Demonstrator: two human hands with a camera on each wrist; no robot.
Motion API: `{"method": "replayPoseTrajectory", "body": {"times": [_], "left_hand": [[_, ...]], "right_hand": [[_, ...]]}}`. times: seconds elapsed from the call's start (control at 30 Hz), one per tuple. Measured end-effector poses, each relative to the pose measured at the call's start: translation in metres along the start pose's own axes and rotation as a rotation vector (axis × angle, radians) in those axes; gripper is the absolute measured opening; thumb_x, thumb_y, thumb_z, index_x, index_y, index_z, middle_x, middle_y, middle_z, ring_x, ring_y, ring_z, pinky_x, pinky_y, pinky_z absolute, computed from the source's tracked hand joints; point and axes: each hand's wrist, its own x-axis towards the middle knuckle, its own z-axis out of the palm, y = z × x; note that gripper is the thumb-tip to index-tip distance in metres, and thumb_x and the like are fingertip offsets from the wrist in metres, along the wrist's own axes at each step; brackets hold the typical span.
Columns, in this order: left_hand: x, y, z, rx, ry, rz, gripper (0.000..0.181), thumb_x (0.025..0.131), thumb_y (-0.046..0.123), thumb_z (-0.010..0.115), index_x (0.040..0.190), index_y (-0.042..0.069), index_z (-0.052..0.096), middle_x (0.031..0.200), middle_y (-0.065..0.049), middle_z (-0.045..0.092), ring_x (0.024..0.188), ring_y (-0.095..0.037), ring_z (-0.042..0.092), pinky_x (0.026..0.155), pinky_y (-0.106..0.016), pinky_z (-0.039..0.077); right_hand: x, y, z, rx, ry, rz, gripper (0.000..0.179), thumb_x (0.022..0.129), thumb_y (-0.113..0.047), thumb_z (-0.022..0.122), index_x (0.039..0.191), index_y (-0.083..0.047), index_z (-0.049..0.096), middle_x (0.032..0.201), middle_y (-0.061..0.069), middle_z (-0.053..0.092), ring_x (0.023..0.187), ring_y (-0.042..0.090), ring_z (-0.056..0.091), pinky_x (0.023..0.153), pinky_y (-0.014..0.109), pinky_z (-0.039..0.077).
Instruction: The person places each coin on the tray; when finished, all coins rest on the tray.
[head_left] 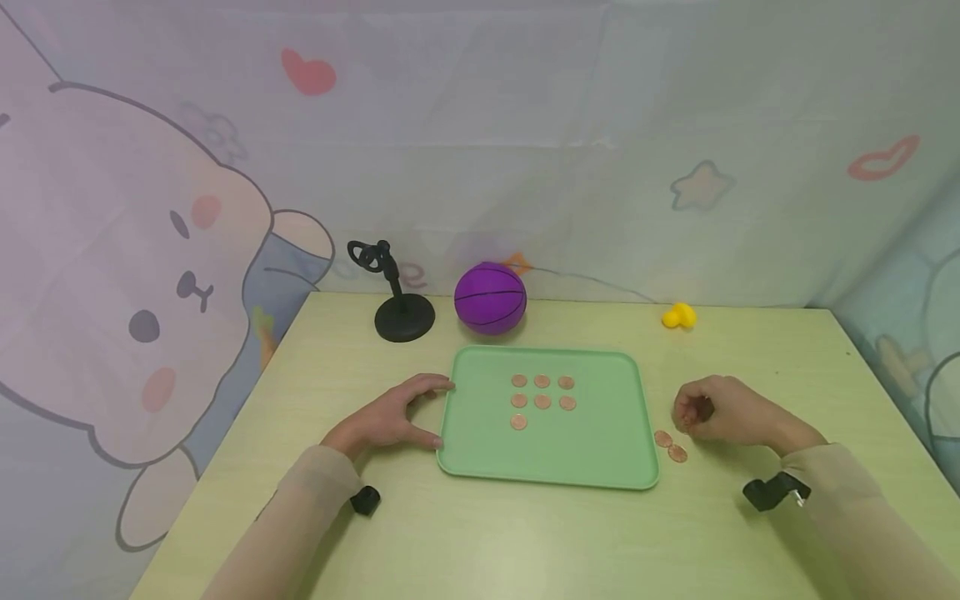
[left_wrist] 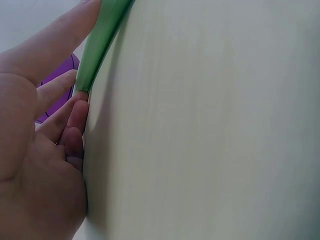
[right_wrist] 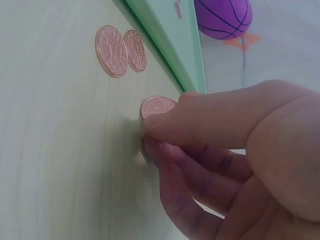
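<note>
Between its thumb and fingertips, my right hand (head_left: 720, 408) pinches a copper-coloured coin (right_wrist: 156, 105), close over the table just right of the tray. Two more coins (right_wrist: 112, 52) lie flat beside the tray's right edge, their rims meeting. On the shallow green tray (head_left: 600, 450), several coins (head_left: 542, 402) are set out in neat rows of three, with a single coin (head_left: 519, 422) in the nearest row. My left hand (head_left: 393, 414) rests at the tray's left edge, thumb and fingers spread, fingertips touching the rim.
Behind the tray sits a purple ball (head_left: 491, 298) with black lines. A black stand (head_left: 405, 317) with a round base is left of it. At the back right lies a small yellow object (head_left: 679, 316). A printed cloth (head_left: 525, 167) hangs along the table's far edge.
</note>
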Motion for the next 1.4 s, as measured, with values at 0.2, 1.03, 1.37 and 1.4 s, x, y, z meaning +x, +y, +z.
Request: {"method": "replayPoseTrajectory", "body": {"times": [0.2, 1.03, 1.37, 1.4], "left_hand": [[0.0, 0.0, 0.0, -0.004, -0.003, -0.008, 0.09, 0.073, 0.031, 0.099, 0.151, 0.024, 0.054, 0.158, 0.002, 0.046, 0.138, -0.026, 0.044, 0.124, -0.051, 0.027], [0.001, -0.001, -0.001, 0.011, 0.001, -0.006, 0.089, 0.073, 0.031, 0.099, 0.151, 0.025, 0.054, 0.157, 0.004, 0.046, 0.139, -0.024, 0.045, 0.124, -0.05, 0.028], [0.001, -0.001, 0.0, 0.001, 0.001, -0.007, 0.089, 0.073, 0.031, 0.098, 0.151, 0.025, 0.054, 0.158, 0.002, 0.046, 0.139, -0.026, 0.044, 0.125, -0.052, 0.027], [0.001, -0.001, 0.0, 0.001, 0.0, -0.006, 0.089, 0.073, 0.031, 0.098, 0.151, 0.025, 0.054, 0.158, 0.002, 0.046, 0.139, -0.026, 0.045, 0.125, -0.052, 0.027]], "right_hand": [[-0.001, 0.001, 0.001, 0.004, 0.009, 0.034, 0.012, 0.089, -0.005, 0.082, 0.093, -0.014, 0.076, 0.083, -0.007, 0.068, 0.077, 0.006, 0.06, 0.071, 0.023, 0.055], [-0.001, -0.002, -0.002, -0.095, 0.061, 0.023, 0.01, 0.089, -0.009, 0.084, 0.098, -0.011, 0.08, 0.092, -0.006, 0.072, 0.081, 0.006, 0.064, 0.074, 0.027, 0.058], [0.017, -0.017, 0.007, -0.062, 0.147, -0.068, 0.022, 0.09, -0.007, 0.083, 0.111, -0.005, 0.077, 0.098, -0.003, 0.072, 0.079, 0.006, 0.068, 0.072, 0.029, 0.059], [0.02, -0.019, 0.008, -0.057, 0.144, -0.075, 0.022, 0.09, -0.007, 0.083, 0.111, -0.005, 0.077, 0.097, -0.002, 0.071, 0.079, 0.006, 0.068, 0.071, 0.029, 0.059]]}}
